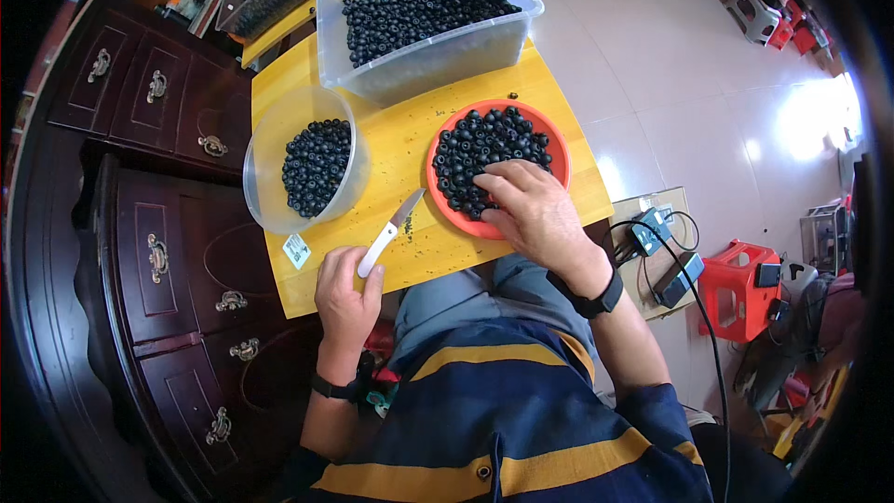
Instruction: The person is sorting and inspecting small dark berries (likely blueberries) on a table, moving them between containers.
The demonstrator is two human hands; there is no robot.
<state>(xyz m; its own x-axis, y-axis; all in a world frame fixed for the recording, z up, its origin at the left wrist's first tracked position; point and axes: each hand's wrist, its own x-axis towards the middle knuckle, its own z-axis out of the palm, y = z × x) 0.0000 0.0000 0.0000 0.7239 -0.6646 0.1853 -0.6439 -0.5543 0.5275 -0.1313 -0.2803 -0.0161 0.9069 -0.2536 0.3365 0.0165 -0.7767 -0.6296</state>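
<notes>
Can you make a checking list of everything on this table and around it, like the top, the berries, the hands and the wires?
Surface: yellow table, a few dark crumbs by the knife.
Job's things: red plate of dark berries; knife; clear bowl part full; clear tub part full.
Clutter: small tag at the table edge.
Grips: left hand shut on the knife handle; right hand resting on the plate's berries.
Cables: black cable and chargers on the floor.
Surroundings: dark drawers, red stool.
</notes>
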